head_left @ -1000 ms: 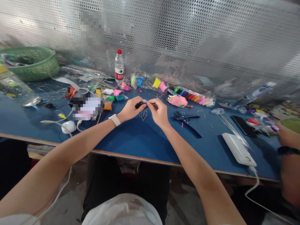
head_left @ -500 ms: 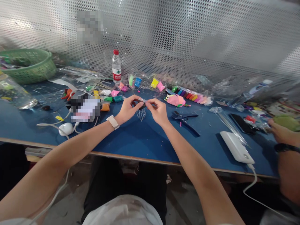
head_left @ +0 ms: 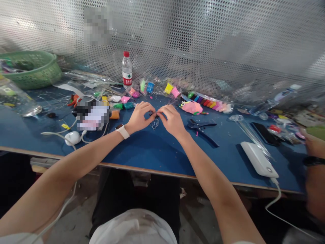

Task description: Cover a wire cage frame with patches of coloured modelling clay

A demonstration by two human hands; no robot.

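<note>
A small silvery wire frame [head_left: 154, 124], rounded and lattice-like, hangs below my fingertips over the blue table. My left hand [head_left: 140, 117], with a pale watch band at the wrist, pinches at its top. My right hand [head_left: 172, 121] meets it there, thumb and forefinger closed on the same spot. Something small and dark shows between the fingertips; the fingers mostly hide it. Right of my hands lie dark-handled pliers [head_left: 200, 128]. Behind them is a pink clay figure [head_left: 192, 107] with yellow and green parts.
A water bottle [head_left: 127, 70] stands by the perforated metal wall, near several clay packets [head_left: 169, 88]. At left are a green basket [head_left: 38, 76] and a white charger [head_left: 72, 138]. A power bank [head_left: 258, 159], wires [head_left: 254, 135] and a phone [head_left: 264, 133] lie right, near another person's arm [head_left: 315, 145].
My fingertips have drawn closer together above the wire frame, and my left wrist has turned so the watch face shows. The other person's hand at right has shifted toward the picture's edge.
</note>
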